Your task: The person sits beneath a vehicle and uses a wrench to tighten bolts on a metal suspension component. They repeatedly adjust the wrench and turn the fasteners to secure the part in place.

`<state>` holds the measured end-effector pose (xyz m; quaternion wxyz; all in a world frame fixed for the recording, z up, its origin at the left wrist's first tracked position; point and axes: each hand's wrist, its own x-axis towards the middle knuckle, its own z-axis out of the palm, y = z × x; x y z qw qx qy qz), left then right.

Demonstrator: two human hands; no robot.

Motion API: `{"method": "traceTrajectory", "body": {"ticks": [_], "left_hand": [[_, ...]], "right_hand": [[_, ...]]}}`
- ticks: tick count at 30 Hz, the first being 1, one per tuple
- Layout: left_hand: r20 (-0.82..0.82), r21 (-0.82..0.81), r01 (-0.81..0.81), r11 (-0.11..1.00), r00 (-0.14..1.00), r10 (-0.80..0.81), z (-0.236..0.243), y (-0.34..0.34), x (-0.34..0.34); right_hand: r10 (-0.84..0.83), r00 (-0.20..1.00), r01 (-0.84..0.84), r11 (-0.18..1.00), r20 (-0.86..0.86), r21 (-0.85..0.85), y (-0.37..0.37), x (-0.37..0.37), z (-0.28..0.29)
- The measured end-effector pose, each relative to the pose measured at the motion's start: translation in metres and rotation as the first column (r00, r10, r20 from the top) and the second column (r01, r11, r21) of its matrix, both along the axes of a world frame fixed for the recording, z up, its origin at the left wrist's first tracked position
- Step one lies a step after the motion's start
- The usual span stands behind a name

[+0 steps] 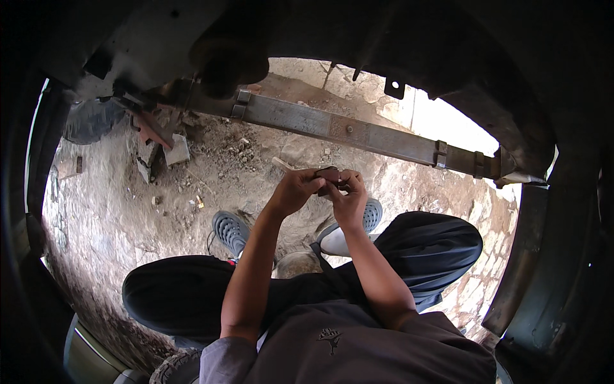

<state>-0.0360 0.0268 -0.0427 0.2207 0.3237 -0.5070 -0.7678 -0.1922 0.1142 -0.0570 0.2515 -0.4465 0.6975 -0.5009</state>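
My left hand and my right hand meet in front of me, above the ground between my feet. Both are closed, fingertips pinched around a small flat reddish-brown piece. Its exact kind is too small to make out, and fingers cover part of it. Just beyond my hands, a long metal leaf spring with clamps runs crosswise under a vehicle. My hands are apart from it.
Dark vehicle bodywork arches overhead and down both sides. At the left, a red metal support stands near broken blocks. Loose gravel and a pale stick lie on the dirt. My grey shoes rest below my hands.
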Motion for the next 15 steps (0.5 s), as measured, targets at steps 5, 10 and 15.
{"method": "traceTrajectory", "body": {"ticks": [5, 10, 15], "left_hand": [[0.066, -0.024, 0.009, 1.000, 0.998, -0.007, -0.011, -0.004, 0.000], [0.016, 0.083, -0.145, 0.986, 0.989, 0.144, 0.000, -0.002, -0.005], [0.006, 0.131, -0.189, 0.973, 0.982, 0.190, 0.008, 0.000, -0.002]], "right_hand": [[-0.057, 0.913, 0.032, 0.997, 0.404, 0.070, -0.002, 0.001, 0.011], [-0.063, 0.814, 0.003, 0.994, 0.577, 0.105, -0.003, -0.007, 0.014], [-0.038, 0.801, -0.024, 0.995, 0.597, 0.095, -0.002, -0.005, 0.016]]}}
